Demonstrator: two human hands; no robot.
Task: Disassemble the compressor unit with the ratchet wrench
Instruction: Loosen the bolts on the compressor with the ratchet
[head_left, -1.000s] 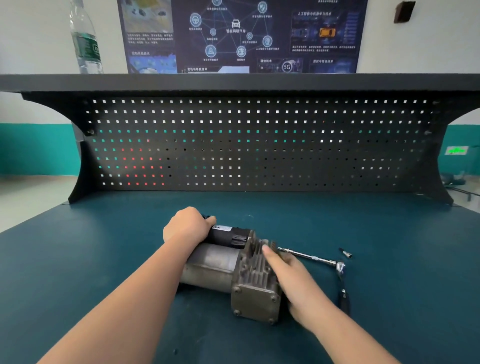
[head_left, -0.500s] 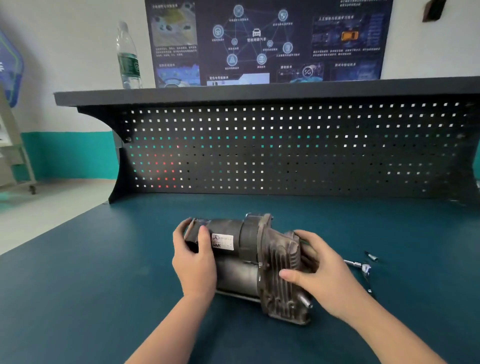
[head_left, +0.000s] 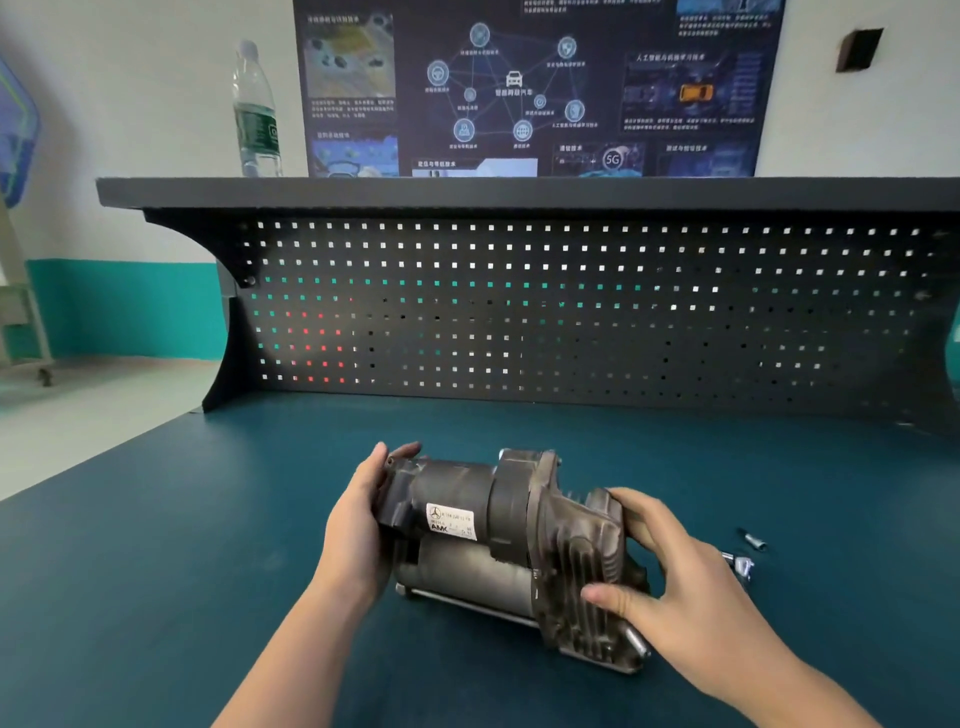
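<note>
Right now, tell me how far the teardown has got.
Nothing looks removed: the compressor unit is in one piece. In hand: the left hand grips its motor end and the right hand its finned end, on the bench. Left: the ratchet wrench lies unused behind the right hand; every fastener remains.

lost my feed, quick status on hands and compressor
Left hand and right hand grip compressor unit ends. Ratchet wrench on bench, unheld, behind right hand.
</note>
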